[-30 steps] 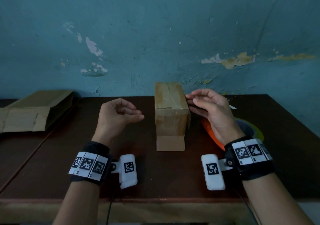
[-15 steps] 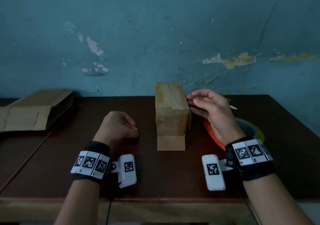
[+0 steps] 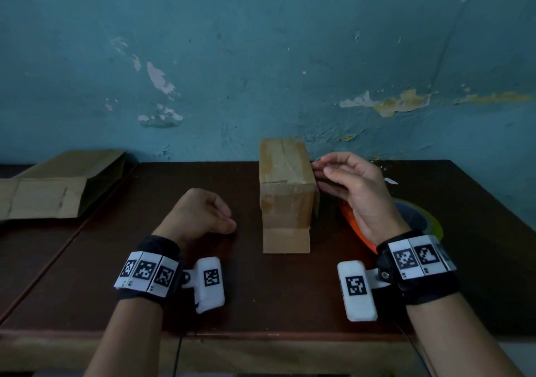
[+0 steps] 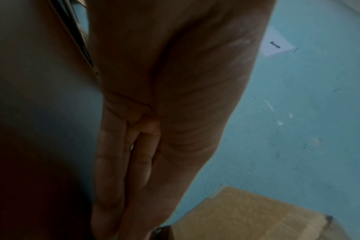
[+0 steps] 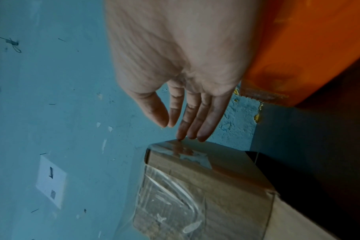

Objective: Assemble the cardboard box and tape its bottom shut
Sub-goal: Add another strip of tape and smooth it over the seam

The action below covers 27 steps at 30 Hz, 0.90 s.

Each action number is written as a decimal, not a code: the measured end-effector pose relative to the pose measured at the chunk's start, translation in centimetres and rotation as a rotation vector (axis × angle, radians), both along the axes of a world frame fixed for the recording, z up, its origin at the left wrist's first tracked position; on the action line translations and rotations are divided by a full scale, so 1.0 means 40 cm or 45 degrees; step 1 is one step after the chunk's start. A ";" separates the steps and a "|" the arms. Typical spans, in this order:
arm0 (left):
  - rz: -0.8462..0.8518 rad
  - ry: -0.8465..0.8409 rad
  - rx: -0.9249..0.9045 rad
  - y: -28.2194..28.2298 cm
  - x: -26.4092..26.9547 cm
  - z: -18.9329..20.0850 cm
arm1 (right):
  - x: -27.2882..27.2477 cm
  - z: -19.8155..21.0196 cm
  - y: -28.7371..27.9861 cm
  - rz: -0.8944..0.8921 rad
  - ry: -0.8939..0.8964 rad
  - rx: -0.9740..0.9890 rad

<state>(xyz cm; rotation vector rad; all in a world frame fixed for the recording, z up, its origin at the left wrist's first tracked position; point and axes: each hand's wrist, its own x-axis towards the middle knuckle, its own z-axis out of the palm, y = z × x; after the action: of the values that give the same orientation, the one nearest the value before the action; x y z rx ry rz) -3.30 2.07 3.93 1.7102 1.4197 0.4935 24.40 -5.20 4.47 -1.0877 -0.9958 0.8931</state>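
Note:
A small cardboard box (image 3: 285, 191) stands upright in the middle of the dark table, its top flaps closed under clear tape (image 5: 170, 203). One loose flap lies flat on the table at its near end. My right hand (image 3: 322, 173) is beside the box's right side with fingers straight. In the right wrist view its fingertips (image 5: 181, 134) touch the taped upper edge of the box (image 5: 226, 186). My left hand (image 3: 223, 220) rests on the table left of the box, apart from it. Its fingers (image 4: 129, 162) are curled into the palm and hold nothing.
An orange tape dispenser (image 3: 352, 223) with a yellow-green roll (image 3: 426, 220) lies under my right wrist. Flattened cardboard (image 3: 52, 191) lies at the far left. The blue wall stands right behind the box. The table's front edge (image 3: 261, 336) runs near my forearms.
My left hand came down from the air onto the table and curled into a fist. My right hand stayed at the box's right side.

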 end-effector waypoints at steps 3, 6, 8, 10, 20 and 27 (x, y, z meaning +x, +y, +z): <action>-0.058 0.008 0.006 0.000 -0.002 0.001 | -0.002 0.003 -0.002 0.001 0.002 -0.001; -0.057 0.037 0.048 0.005 -0.003 -0.003 | -0.003 0.004 -0.003 0.002 0.004 -0.004; -0.053 0.039 0.047 0.006 -0.004 -0.004 | -0.002 0.004 -0.003 0.003 0.007 -0.006; -0.050 0.046 0.055 0.007 -0.007 -0.005 | -0.001 0.003 -0.002 0.000 0.008 -0.008; -0.061 0.008 0.085 0.007 -0.005 -0.004 | 0.000 0.003 -0.004 -0.002 -0.007 -0.010; -0.088 0.022 0.048 0.012 -0.009 -0.011 | 0.000 0.001 -0.001 0.006 -0.024 -0.008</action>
<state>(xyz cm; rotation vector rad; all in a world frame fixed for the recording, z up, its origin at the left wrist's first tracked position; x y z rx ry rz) -3.67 2.55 3.50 1.7913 1.3664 0.4715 24.38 -5.24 4.53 -1.1008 -1.0119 0.8918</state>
